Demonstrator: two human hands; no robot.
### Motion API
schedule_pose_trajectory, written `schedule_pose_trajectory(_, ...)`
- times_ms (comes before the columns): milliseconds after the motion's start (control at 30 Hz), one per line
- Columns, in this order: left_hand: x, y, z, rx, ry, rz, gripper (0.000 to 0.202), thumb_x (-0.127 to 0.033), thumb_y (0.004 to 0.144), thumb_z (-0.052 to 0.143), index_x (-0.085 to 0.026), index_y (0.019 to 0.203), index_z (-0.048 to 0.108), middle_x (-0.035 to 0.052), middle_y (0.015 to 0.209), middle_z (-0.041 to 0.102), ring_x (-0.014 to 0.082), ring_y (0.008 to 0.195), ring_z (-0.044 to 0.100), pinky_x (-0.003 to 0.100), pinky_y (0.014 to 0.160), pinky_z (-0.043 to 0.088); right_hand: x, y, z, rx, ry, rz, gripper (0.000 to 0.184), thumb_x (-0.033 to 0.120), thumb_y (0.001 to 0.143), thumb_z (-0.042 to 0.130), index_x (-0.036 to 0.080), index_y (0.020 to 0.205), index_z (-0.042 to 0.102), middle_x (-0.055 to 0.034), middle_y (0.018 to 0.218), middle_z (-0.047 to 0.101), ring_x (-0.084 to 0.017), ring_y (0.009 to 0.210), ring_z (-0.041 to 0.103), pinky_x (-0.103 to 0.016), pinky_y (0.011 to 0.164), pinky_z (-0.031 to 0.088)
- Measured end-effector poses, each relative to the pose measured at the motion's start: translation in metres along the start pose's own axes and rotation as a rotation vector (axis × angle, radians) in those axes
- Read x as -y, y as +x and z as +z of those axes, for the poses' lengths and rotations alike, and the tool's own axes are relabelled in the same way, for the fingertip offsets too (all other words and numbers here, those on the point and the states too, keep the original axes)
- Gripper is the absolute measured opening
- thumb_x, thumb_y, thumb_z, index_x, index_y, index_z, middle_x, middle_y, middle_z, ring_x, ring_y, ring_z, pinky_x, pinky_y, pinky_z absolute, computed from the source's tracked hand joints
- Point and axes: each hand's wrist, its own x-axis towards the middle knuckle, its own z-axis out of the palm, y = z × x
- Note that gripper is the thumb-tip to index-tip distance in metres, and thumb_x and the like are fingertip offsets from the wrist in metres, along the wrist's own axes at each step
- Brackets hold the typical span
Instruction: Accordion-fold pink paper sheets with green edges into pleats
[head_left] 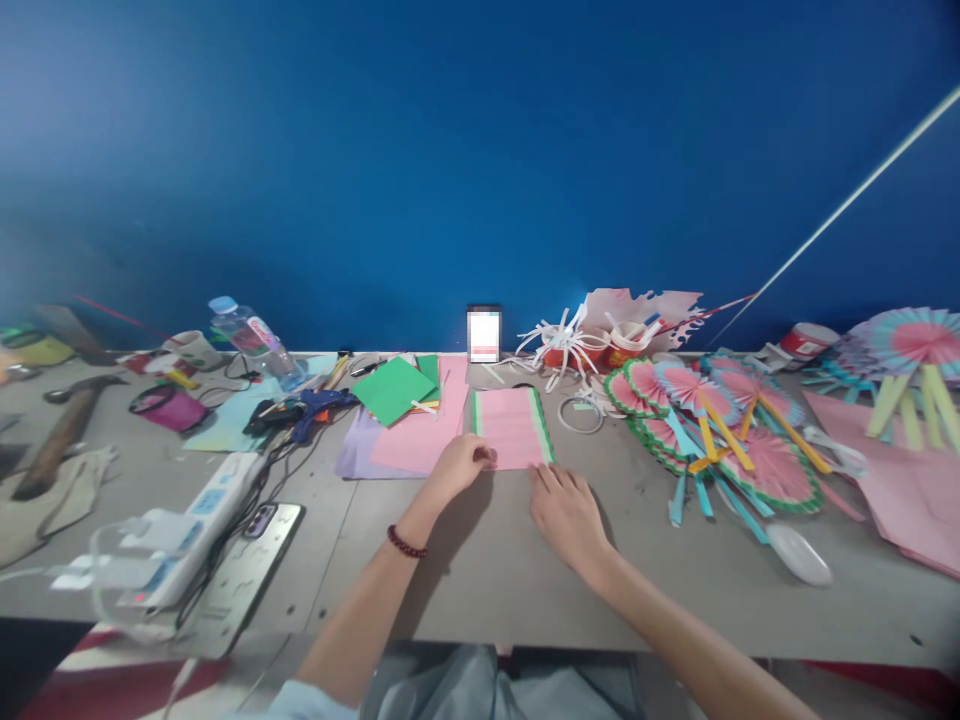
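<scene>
A pink paper sheet with green side borders (512, 425) lies flat on the grey table (480, 560) in front of me. My left hand (459, 463) pinches its near left corner, fingers curled on the edge; a dark bead bracelet is on that wrist. At the sheet's near right corner rests my right hand (566, 510), fingers stretched flat and touching the paper's edge.
Stacked pink, purple and green papers (409, 415) lie left of the sheet. Several finished paper fans (720, 425) spread to the right. A power strip (199, 525), phone (259, 550), water bottle (251, 340), hammer (64, 425) sit left. A standing phone (484, 333) and paper cups (600, 350) line the blue wall.
</scene>
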Motion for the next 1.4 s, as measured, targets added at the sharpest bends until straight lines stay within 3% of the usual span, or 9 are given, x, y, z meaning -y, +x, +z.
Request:
schedule_pose_trajectory(667, -0.001, 0.000, -0.004, 0.031, 0.006, 0.020, 0.008, -0.010, 0.072, 0.063, -0.016, 0.066, 0.063, 0.0016, 0.070, 0.063, 0.0141, 0.066, 0.058, 0.025, 0.065, 0.044, 0.010, 0.004, -0.006, 0.062, -0.058, -0.019, 0.042, 0.021, 0.090, 0.048, 0.016, 0.132, 0.053, -0.0148, 0.120, 0.062, -0.028, 0.114, 0.055, -0.039, 0.090, 0.042)
schedule_pose_trajectory(1133, 0.001, -0.005, -0.001, 0.037, 0.179, 0.088, 0.013, -0.005, 0.079, 0.051, -0.017, 0.079, 0.057, 0.0042, 0.087, 0.058, 0.0176, 0.082, 0.057, 0.027, 0.073, 0.045, 0.010, 0.003, -0.005, 0.034, -0.052, -0.029, 0.042, 0.020, 0.090, 0.046, 0.015, 0.131, 0.054, -0.0137, 0.119, 0.064, -0.028, 0.112, 0.056, -0.040, 0.091, 0.043)
schedule_pose_trajectory(1400, -0.013, -0.018, -0.004, 0.018, 0.352, 0.156, 0.016, -0.005, 0.086, 0.048, -0.016, 0.084, 0.060, 0.0069, 0.093, 0.062, 0.0203, 0.091, 0.057, 0.031, 0.082, 0.043, 0.010, 0.002, -0.008, 0.029, -0.048, -0.020, 0.042, 0.021, 0.090, 0.047, 0.016, 0.131, 0.055, -0.0127, 0.118, 0.064, -0.027, 0.113, 0.055, -0.039, 0.093, 0.042)
